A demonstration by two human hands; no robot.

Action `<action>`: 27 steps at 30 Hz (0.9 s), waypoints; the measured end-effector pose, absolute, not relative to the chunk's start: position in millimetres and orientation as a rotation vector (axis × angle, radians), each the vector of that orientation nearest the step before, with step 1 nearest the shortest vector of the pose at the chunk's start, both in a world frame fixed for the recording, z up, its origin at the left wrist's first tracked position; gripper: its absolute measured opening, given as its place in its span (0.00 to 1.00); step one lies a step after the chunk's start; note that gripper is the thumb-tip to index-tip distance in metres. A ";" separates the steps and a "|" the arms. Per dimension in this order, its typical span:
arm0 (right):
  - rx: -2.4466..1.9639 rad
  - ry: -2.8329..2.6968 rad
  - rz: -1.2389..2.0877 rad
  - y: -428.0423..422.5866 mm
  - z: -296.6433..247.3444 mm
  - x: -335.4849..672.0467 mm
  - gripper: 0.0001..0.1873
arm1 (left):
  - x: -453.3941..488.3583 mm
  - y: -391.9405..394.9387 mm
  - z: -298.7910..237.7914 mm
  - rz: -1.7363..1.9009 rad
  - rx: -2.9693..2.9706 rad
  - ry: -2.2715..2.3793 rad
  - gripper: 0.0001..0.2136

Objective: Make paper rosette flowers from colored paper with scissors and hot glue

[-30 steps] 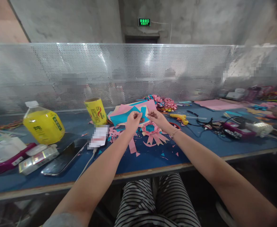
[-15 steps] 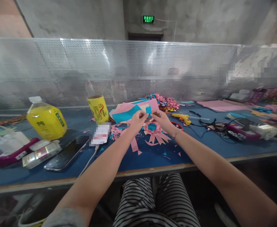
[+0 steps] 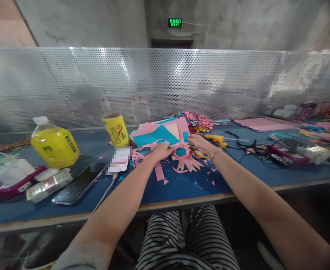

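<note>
My left hand point(image 3: 163, 150) is low over paper scraps, just left of a pink paper rosette point(image 3: 187, 164) with a blue centre and notched tails. Its fingers are curled together; what they hold, if anything, is hidden. To the upper right of the rosette, my right hand point(image 3: 201, 144) has its fingertips at the edge of a small blue paper strip point(image 3: 185, 136), which looks pinched there. Behind both hands lie a blue paper sheet point(image 3: 153, 135) and a pink paper sheet point(image 3: 182, 125). A yellow-orange loop point(image 3: 200, 154) shows partly below my right hand.
A yellow glue gun point(image 3: 220, 141) with a black cable lies to the right. Leftward stand a yellow cardboard tube point(image 3: 116, 130) and a bottle of yellow liquid point(image 3: 55, 146), with a phone point(image 3: 79, 183) in front. A paper-flower pile point(image 3: 198, 122) sits before the perforated metal screen point(image 3: 159, 86).
My hands have parted. The left has come off the blue strip and moved down and left; the right has shifted right and slightly down, with the strip beside its fingertips.
</note>
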State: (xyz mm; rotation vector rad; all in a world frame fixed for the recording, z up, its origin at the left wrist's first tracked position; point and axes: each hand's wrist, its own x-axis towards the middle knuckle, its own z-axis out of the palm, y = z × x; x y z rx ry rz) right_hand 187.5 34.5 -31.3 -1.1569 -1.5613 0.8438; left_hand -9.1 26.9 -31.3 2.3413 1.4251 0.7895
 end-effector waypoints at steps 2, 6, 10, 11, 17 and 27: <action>-1.176 -1.501 0.963 31.9 -29.9 186.0 0.06 | -7.2 25.5 -29.4 0.806 2.343 1.411 0.18; -1.175 -1.446 1.116 28.7 -27.6 180.5 0.07 | -6.6 22.8 -27.5 0.799 2.231 1.413 0.19; -1.216 -1.418 1.145 25.8 -27.0 176.3 0.06 | -8.3 26.6 -35.1 0.864 2.077 1.338 0.16; -1.238 -1.412 1.149 24.2 -26.5 175.0 0.05 | -8.4 27.8 -37.0 0.867 2.061 1.326 0.17; -1.323 -1.400 1.130 10.7 -20.3 164.6 0.03 | -5.6 23.8 -32.6 0.724 2.033 1.426 0.17; -1.103 -1.347 0.985 22.7 -23.3 165.1 0.05 | -3.6 11.4 -17.9 0.690 1.958 1.433 0.25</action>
